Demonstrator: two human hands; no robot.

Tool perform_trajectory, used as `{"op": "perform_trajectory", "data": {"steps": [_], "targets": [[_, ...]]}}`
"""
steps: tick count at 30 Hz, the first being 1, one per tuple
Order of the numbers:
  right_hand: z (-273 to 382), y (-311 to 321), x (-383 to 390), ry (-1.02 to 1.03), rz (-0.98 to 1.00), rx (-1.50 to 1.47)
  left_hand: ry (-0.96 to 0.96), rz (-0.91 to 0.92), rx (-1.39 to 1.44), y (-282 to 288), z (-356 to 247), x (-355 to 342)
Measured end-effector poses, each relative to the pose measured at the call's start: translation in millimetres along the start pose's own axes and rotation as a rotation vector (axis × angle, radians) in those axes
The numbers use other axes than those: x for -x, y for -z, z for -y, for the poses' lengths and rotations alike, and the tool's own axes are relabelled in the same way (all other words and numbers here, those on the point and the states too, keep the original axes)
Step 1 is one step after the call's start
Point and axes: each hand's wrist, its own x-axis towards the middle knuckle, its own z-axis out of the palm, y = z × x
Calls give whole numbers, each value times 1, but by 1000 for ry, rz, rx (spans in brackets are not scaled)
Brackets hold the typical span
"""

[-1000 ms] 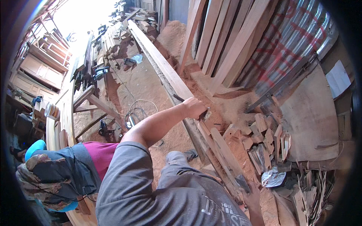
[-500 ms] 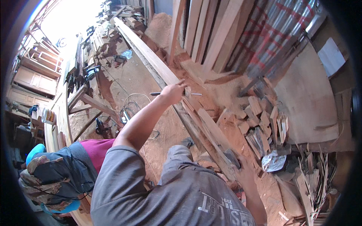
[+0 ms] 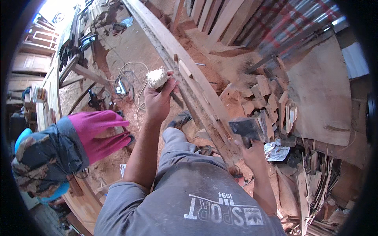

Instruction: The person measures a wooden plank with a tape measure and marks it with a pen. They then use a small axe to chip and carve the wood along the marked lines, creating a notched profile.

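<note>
My left hand (image 3: 159, 103) is closed around what looks like a chisel, raised just left of a long timber beam (image 3: 169, 41). Its pale, frayed end (image 3: 156, 77) sticks up above my fingers; most of its blade is hidden. On the right, my right hand (image 3: 250, 151) grips a tool with a broad, dark, squarish head (image 3: 245, 129), beside the near part of the beam. Whether this is a hammer or a hatchet I cannot tell. Small wood pieces (image 3: 185, 69) stick up along the beam, which runs diagonally away from me.
A bent-over person in pink trousers (image 3: 96, 133) is close on my left. Offcuts (image 3: 271, 94) pile up at the right, near crumpled silvery plastic (image 3: 277, 150) and thin wood strips (image 3: 309, 188). Cables (image 3: 136, 67) lie on the sawdust floor. Planks (image 3: 224, 19) lean at the back.
My left hand has lifted off the beam and turned, bringing the frayed end up. My right hand has raised the dark-headed tool from the beam. The view has shifted with my head.
</note>
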Motion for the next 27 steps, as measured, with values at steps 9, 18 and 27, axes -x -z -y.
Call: {"op": "perform_trajectory", "data": {"steps": [9, 18, 27], "targets": [[39, 45, -33, -66, -8, -195, -164, -72, 11, -37, 25, -43], [74, 66, -60, -16, 41, -203, -193, -158, -134, -54, 56, -60], [166, 80, -120, 414, 25, -173, -166, -156, -120, -63, 60, -64]]}}
